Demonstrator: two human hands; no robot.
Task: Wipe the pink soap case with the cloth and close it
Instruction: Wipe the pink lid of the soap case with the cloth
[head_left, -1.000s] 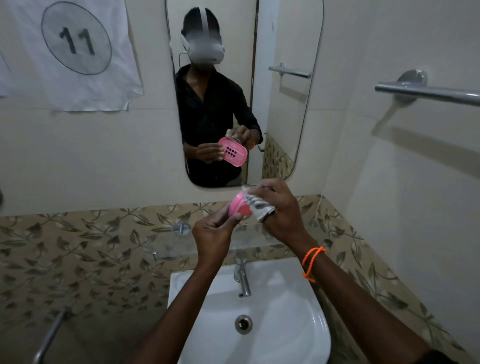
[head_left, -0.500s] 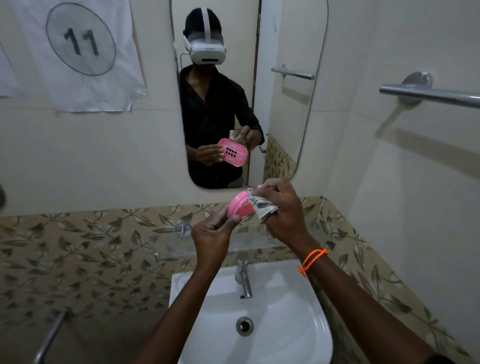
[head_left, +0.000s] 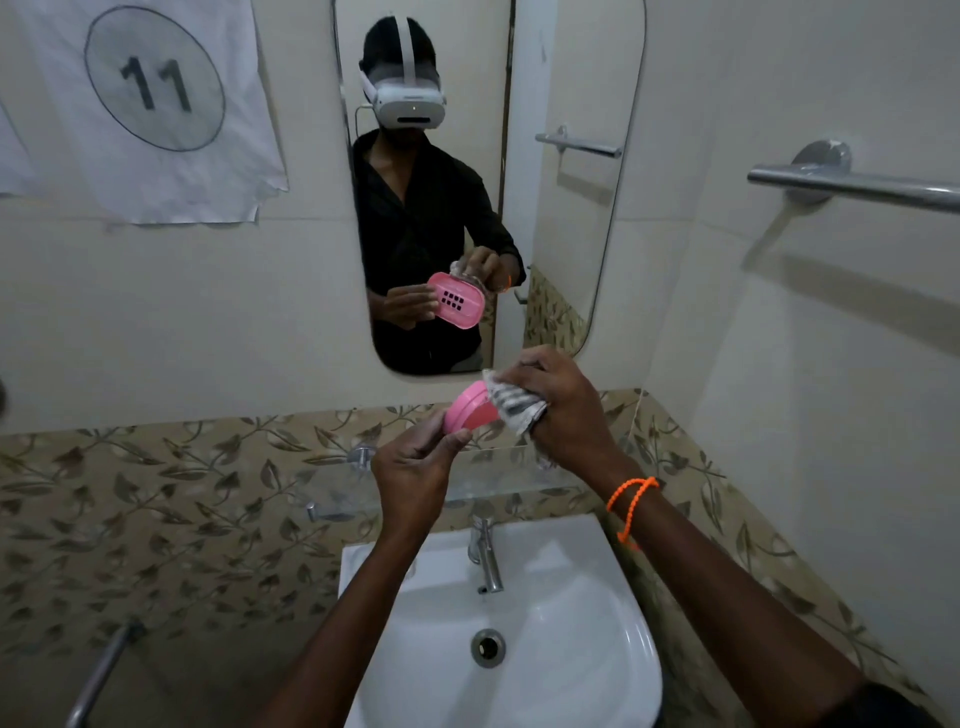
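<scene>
The oval pink plastic soap case (head_left: 467, 413) was held up in the air above the white ceramic washbasin (head_left: 561, 670), in front of the wall mirror (head_left: 566, 218). The left hand (head_left: 413, 475) gripped it from below, its fingers (head_left: 451, 439) curled against the case's lower left edge. The right hand (head_left: 563, 410) came from the right, its fingers curled round a crumpled grey-and-white striped cloth (head_left: 514, 408) and pressing it on the case's upper right end, so the case sat between the two hands. The cloth's loose end hung beneath the right palm. The mirror's reflection showed the case's far side, with a block of small dark slots facing the glass, and the cloth bunched at its top corner. An orange beaded band (head_left: 631, 501) circled the right wrist. A chrome tap (head_left: 488, 556) stood at the basin's back edge, directly under the hands.
</scene>
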